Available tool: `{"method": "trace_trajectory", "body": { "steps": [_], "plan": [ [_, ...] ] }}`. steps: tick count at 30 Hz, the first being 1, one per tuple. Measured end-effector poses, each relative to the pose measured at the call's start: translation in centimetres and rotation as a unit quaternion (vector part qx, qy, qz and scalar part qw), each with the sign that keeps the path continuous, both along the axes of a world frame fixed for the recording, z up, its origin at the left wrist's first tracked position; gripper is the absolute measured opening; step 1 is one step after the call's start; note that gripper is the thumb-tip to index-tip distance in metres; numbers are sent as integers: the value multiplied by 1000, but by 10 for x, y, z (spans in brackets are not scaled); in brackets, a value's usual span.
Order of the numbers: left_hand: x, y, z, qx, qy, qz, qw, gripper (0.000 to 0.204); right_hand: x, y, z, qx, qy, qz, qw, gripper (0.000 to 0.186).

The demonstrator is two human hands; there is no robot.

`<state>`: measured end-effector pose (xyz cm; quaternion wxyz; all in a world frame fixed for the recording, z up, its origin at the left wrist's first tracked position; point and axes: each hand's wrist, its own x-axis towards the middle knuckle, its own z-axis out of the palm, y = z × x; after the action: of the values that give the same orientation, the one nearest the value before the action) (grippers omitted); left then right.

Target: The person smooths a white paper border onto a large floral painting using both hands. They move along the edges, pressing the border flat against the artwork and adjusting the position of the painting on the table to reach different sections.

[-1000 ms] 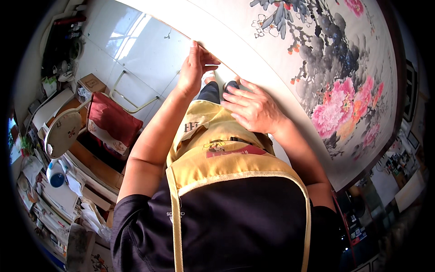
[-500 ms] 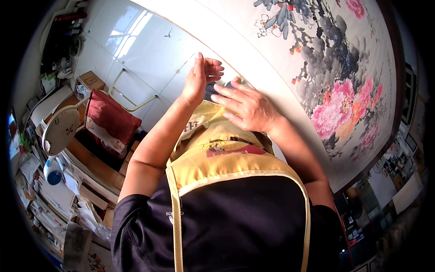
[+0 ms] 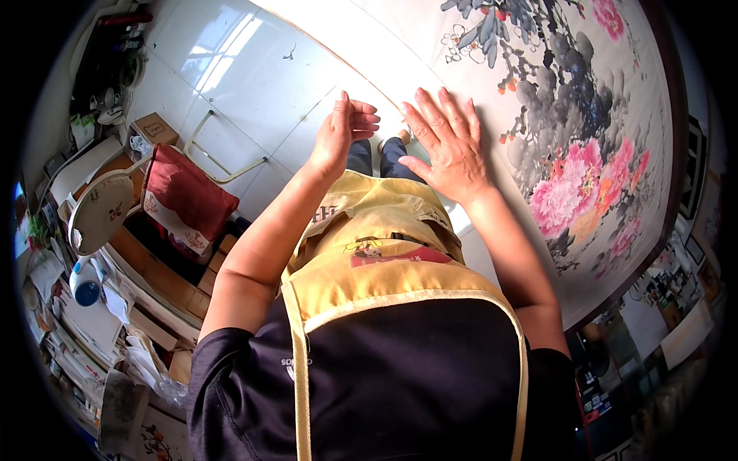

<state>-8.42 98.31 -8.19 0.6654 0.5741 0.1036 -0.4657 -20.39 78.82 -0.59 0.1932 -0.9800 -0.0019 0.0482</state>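
A large painting (image 3: 477,127) with pink peonies, dark grey leaves and wide pale margins takes up the right side. My right hand (image 3: 450,146) is spread over its pale left margin, fingers stretched toward the far side and palm down. Whether the palm touches the paper I cannot tell. My left hand (image 3: 344,132) hovers in front of my yellow apron (image 3: 369,223), with nothing in it. Its thumb points up and its fingers are loosely bent, apart from the thumb.
A chair with a red cloth (image 3: 188,200) over it stands at the left, beside a cardboard box (image 3: 154,129). A blue-and-white hair dryer (image 3: 87,280) lies by cluttered papers at the far left. Pale floor tiles (image 3: 231,84) reach up to the painting's left edge.
My right hand has moved from in front of the apron to the right and farther out, onto or over the painting's margin, its fingers spreading. My left hand has hardly moved.
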Motion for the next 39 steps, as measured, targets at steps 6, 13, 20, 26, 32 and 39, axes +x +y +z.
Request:
{"method": "trace_trajectory", "body": {
  "steps": [6, 13, 20, 26, 32, 39],
  "plan": [
    [1, -2, 0, 7, 0, -6, 1000, 70, -1, 9, 6, 155, 23, 168, 973, 72],
    [-2, 0, -2, 9, 0, 5, 1000, 68, 2, 12, 11, 90, -96, -24, 991, 67],
    [-6, -2, 0, 6, 2, 14, 1000, 67, -3, 13, 19, 162, -102, 38, 981, 58],
    [-9, -5, 0, 5, -5, 2, 1000, 68, -19, 16, 15, 214, 129, 119, 961, 50],
    [-5, -9, 5, 3, -1, 16, 1000, 67, 1, 8, 15, 100, -50, -12, 994, 62],
    [-9, -8, 5, -1, -3, 13, 1000, 68, 3, 0, 13, 109, -101, -11, 989, 65]
  ]
}}
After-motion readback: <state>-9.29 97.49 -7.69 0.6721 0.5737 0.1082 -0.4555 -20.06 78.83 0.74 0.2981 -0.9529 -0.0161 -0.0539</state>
